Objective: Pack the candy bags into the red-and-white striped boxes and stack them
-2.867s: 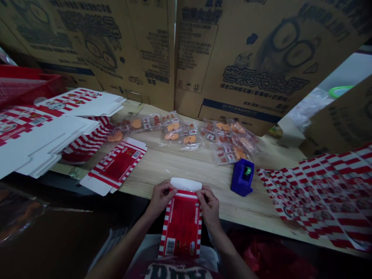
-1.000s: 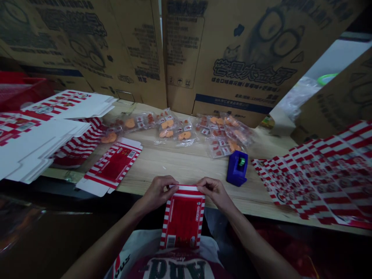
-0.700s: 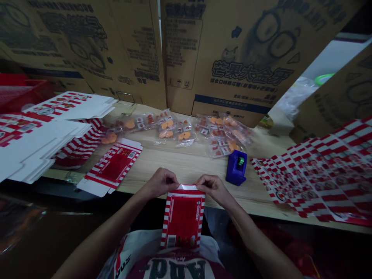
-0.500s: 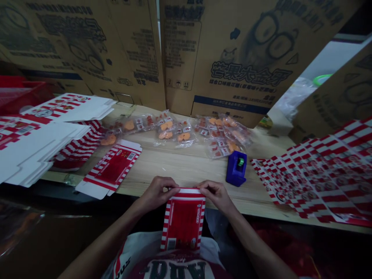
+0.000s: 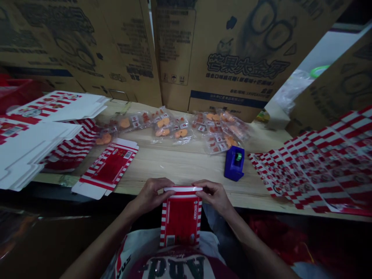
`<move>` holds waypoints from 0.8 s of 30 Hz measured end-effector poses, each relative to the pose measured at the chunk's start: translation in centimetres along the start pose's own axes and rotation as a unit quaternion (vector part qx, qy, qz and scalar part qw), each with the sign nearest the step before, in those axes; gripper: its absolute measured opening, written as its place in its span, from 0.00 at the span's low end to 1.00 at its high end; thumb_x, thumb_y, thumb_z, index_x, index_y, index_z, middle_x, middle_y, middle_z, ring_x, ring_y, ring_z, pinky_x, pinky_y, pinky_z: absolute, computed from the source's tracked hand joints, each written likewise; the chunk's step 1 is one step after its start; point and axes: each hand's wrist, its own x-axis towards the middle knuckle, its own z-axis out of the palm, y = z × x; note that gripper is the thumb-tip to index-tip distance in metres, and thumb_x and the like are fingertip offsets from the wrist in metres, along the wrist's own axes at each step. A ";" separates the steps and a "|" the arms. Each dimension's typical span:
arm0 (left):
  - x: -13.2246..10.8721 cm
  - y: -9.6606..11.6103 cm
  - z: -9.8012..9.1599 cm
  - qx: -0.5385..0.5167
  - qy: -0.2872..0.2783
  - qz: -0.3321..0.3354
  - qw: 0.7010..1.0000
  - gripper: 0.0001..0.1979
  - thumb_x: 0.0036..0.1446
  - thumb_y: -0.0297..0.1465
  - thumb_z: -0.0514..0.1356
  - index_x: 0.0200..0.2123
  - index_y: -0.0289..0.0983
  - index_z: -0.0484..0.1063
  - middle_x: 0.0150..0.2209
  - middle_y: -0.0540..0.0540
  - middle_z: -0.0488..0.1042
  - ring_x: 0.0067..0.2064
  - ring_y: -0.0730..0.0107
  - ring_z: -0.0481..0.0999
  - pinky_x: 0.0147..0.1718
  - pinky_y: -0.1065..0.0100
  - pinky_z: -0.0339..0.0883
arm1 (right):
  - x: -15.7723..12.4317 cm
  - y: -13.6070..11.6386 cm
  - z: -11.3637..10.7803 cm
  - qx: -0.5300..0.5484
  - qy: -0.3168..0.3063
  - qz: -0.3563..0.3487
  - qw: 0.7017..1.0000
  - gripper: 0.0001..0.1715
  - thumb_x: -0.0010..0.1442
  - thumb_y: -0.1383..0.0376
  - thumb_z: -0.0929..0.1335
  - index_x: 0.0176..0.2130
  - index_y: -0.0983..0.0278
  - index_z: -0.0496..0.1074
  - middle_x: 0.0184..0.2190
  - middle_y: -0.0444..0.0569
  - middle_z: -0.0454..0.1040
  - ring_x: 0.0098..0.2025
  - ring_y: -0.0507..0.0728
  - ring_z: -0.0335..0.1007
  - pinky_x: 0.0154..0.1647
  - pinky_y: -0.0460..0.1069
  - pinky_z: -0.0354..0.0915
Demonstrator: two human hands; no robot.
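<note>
Red-striped carton (image 5: 180, 221) folded, its white top flap (image 5: 183, 189) pinched in the grips of left hand (image 5: 150, 197) and right hand (image 5: 214, 196); flat blanks (image 5: 58, 106) lie stacked on the surface (image 5: 180, 166).

Red-striped cardboard box (image 5: 180, 221), flattened, upright

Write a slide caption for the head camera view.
Left hand and right hand grip the top edge of a red-and-white striped cardboard carton at a light wooden table.

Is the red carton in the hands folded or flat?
Folded: the carton has its top flap creased over, white edge showing between left hand and right hand.
</note>
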 end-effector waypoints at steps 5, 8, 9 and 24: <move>0.8 0.2 -0.3 -0.027 -0.013 -0.086 0.996 0.11 0.58 0.31 0.58 0.27 0.33 0.77 0.26 0.46 0.78 0.28 0.71 0.75 0.28 0.73 0.64 | 0.4 -0.1 0.4 -0.014 -0.018 -0.012 1.000 0.12 0.51 0.58 0.75 0.35 0.62 0.80 0.37 0.51 0.80 0.38 0.57 0.76 0.37 0.49 0.71; 1.4 0.1 -0.5 -0.037 -0.038 -0.122 0.991 0.12 0.56 0.32 0.59 0.25 0.32 0.77 0.22 0.47 0.76 0.24 0.72 0.72 0.24 0.74 0.61 | 0.6 -0.1 0.2 -0.015 -0.027 -0.015 0.999 0.11 0.51 0.59 0.75 0.35 0.61 0.80 0.36 0.51 0.80 0.38 0.56 0.76 0.38 0.49 0.71; 1.5 0.1 -0.6 -0.030 -0.040 -0.117 0.992 0.12 0.56 0.32 0.59 0.25 0.32 0.77 0.22 0.47 0.77 0.24 0.72 0.72 0.24 0.74 0.61 | 0.6 -0.1 0.1 -0.015 -0.026 -0.014 0.999 0.11 0.51 0.59 0.75 0.34 0.62 0.80 0.36 0.51 0.80 0.38 0.56 0.76 0.38 0.49 0.71; -0.5 -2.2 2.6 0.045 0.058 0.046 0.996 0.07 0.61 0.26 0.56 0.34 0.35 0.73 0.32 0.45 0.75 0.35 0.69 0.74 0.34 0.70 0.66 | -0.7 2.2 1.8 -0.058 0.061 -0.059 0.995 0.06 0.53 0.64 0.73 0.34 0.62 0.77 0.39 0.51 0.78 0.42 0.58 0.74 0.44 0.51 0.69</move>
